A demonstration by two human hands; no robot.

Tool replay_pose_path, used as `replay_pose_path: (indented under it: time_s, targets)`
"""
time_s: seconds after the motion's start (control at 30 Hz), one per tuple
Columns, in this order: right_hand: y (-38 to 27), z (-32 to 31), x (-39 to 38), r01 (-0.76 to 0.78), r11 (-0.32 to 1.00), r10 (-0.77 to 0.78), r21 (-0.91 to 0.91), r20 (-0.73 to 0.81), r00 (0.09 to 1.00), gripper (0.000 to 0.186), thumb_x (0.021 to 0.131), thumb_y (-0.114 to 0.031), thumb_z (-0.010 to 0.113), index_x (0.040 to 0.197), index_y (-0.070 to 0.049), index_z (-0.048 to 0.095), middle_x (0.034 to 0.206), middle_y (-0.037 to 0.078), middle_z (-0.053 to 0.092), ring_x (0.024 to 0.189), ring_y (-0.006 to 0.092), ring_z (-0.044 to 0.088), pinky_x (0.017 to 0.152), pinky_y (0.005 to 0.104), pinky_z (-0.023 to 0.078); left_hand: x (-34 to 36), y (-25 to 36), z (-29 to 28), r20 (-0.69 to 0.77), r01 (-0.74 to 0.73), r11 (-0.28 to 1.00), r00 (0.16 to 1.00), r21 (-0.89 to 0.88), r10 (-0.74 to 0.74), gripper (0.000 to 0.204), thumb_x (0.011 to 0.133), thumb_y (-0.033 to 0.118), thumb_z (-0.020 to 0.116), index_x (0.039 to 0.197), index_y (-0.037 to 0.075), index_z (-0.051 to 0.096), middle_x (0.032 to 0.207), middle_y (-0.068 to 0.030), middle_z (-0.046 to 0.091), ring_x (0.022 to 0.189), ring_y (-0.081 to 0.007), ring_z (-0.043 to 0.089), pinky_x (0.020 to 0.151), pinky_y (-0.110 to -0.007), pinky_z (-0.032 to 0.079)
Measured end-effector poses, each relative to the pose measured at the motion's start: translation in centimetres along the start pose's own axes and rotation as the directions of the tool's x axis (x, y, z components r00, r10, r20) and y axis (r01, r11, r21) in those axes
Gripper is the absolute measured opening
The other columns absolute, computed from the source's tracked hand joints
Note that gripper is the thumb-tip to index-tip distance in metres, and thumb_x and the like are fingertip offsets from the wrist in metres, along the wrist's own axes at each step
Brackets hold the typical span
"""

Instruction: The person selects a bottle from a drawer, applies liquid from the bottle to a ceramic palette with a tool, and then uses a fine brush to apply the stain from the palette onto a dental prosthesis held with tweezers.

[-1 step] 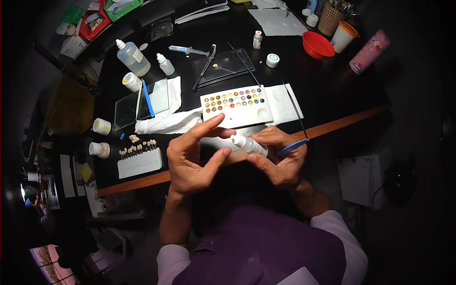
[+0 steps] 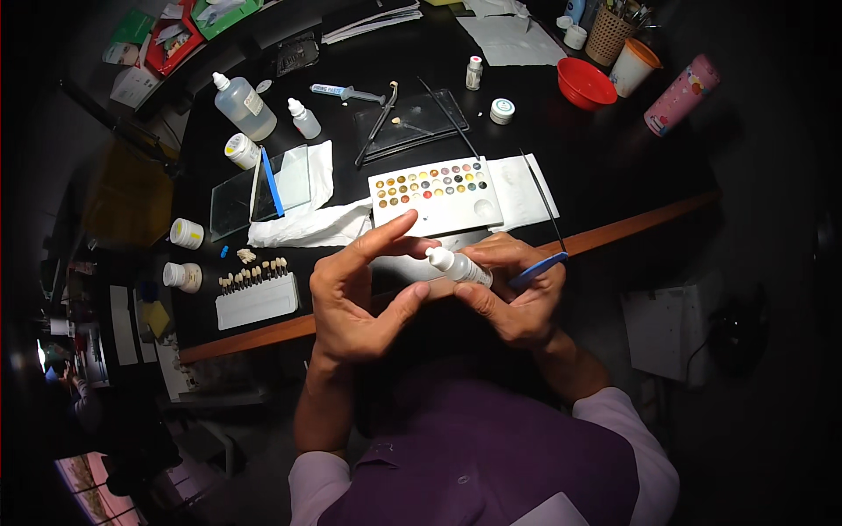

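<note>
Head view — left hand arches wide, right hand pinches bottle.

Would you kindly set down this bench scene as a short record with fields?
Right hand: holds a small bottle and a blue tool
Left hand: open, near the small bottle's cap; contact unclear
Ahead: white palette, coloured wells
Left: toothlike samples along a white stand
Far right: red bowl, pink cylinder
</note>
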State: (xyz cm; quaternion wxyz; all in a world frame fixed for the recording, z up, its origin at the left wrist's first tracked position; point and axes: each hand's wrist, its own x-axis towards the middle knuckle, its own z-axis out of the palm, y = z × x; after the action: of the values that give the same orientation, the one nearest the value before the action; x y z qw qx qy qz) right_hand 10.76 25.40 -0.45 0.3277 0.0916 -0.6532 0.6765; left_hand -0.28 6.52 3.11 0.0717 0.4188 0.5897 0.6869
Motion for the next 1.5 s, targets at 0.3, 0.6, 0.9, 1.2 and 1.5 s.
replay_pose_path:
  time_s: [0.3, 0.6, 0.9, 1.2, 1.5]
  targets:
    - [-1.8, -1.1, 0.6, -0.149, 0.986, 0.159, -0.076, 0.156, 0.975, 0.034, 0.091, -0.002, 0.085, 0.124, 0.002, 0.077, 0.113, 0.017, 0.08, 0.103, 0.0194, 0.077, 0.087, 0.0301, 0.059, 0.1, 1.2, 1.6, 0.061, -0.084, 0.988, 0.995, 0.131, 0.077, 0.062, 0.083, -0.003, 0.085, 0.143, -0.005, 0.069, 0.121, -0.0177, 0.082, 0.114, -0.0197, 0.07, 0.11, -0.035, 0.046]
    - [1.1, -12.1, 11.3, -0.207, 0.888, 0.16, -0.41, -0.146, 0.976, 0.035, 0.089, -0.01, 0.089, 0.116, 0.0, 0.07, 0.108, 0.008, 0.074, 0.104, 0.0149, 0.068, 0.096, 0.0315, 0.053, -1.8, -1.3, -0.9, -0.155, 0.014, 0.881, 0.986, 0.473, 0.067, 0.031, 0.083, -0.001, 0.085, 0.114, 0.001, 0.08, 0.111, -0.0159, 0.077, 0.104, -0.0281, 0.073, 0.095, -0.036, 0.056]
    - [4.8, -17.1, 15.3, -0.355, 0.854, 0.315, -0.38, -0.165, 0.935, 0.038, 0.099, 0.011, 0.071, 0.135, 0.007, 0.06, 0.129, 0.021, 0.074, 0.111, 0.0212, 0.076, 0.101, 0.0331, 0.063, -2.5, -2.4, -0.3, -0.177, 0.024, 0.751, 0.976, 0.66, 0.124, 0.019, 0.081, 0.001, 0.084, 0.099, 0.003, 0.081, 0.091, -0.0104, 0.071, 0.085, -0.0274, 0.066, 0.075, -0.038, 0.052]
    - [6.0, -18.4, 15.4, -0.336, 0.73, 0.317, -0.595, -0.141, 0.938, 0.041, 0.088, -0.002, 0.09, 0.123, 0.002, 0.067, 0.124, 0.014, 0.076, 0.114, 0.0205, 0.074, 0.103, 0.033, 0.061, -2.3, -2.5, 0.2, -0.158, 0.041, 0.689, 0.982, 0.724, 0.108, 0.023, 0.078, -0.002, 0.084, 0.101, 0.001, 0.08, 0.091, -0.0116, 0.072, 0.082, -0.0271, 0.067, 0.073, -0.036, 0.052]
    - [-4.3, -7.2, 10.5, -0.145, 0.613, 0.274, -0.776, 0.036, 0.961, 0.04, 0.111, -0.012, 0.052, 0.141, 0.008, 0.07, 0.112, 0.013, 0.071, 0.084, 0.0121, 0.06, 0.074, 0.0288, 0.047, -2.4, -3.4, 0.5, -0.189, 0.025, 0.647, 0.964, 0.762, 0.185, 0.026, 0.075, 0.002, 0.085, 0.101, -0.001, 0.082, 0.09, -0.0092, 0.069, 0.077, -0.0244, 0.066, 0.068, -0.036, 0.052]
